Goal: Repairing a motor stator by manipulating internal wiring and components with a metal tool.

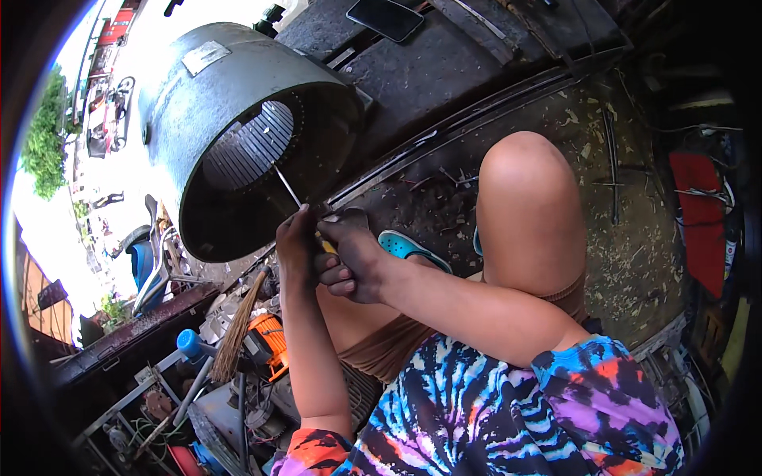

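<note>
A large grey metal cylinder point(238, 71), like an electric motor housing, lies on its side with its open end facing me. Inside it is a ring of slotted metal point(255, 143), like a stator core. My right hand point(355, 258) is closed around the yellow handle of a screwdriver point(287, 184). Its thin shaft points up and left into the cylinder's mouth, with the tip near the slotted ring; whether they touch I cannot tell. My left hand point(295, 247), just outside the cylinder's rim, has its fingertips closed on the shaft.
The cylinder rests by a dark workbench point(444, 75) bearing a phone point(385, 17) and metal bars. A straw broom point(238, 329), an orange motor point(270, 347) and metal scrap crowd the lower left. Wood-like chips litter the floor point(635, 246) beside my knee. A red panel point(697, 222) stands right.
</note>
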A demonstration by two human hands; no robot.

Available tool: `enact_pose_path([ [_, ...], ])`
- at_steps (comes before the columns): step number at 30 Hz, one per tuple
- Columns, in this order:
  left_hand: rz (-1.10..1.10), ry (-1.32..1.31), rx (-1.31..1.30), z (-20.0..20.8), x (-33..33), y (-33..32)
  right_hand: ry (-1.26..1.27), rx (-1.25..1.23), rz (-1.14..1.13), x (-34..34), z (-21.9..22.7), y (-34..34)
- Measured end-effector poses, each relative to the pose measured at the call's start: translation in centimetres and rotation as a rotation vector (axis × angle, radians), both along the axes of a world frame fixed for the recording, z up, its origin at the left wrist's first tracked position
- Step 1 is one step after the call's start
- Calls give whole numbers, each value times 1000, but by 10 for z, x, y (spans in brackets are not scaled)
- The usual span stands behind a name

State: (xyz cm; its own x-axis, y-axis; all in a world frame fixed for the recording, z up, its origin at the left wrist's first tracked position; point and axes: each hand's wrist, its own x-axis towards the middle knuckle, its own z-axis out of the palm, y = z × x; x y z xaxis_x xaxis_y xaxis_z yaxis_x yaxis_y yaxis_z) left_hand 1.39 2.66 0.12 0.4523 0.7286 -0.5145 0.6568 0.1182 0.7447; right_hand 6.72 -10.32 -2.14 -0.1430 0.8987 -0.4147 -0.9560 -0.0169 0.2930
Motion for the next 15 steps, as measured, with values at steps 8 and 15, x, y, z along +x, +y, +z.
enact_pose_path([
  [8,-107,3,50,-24,7,19,181,-39,-36,5,-6,18],
  [15,-137,-25,119,-54,-12,29,-14,-163,-52,-3,-6,22],
])
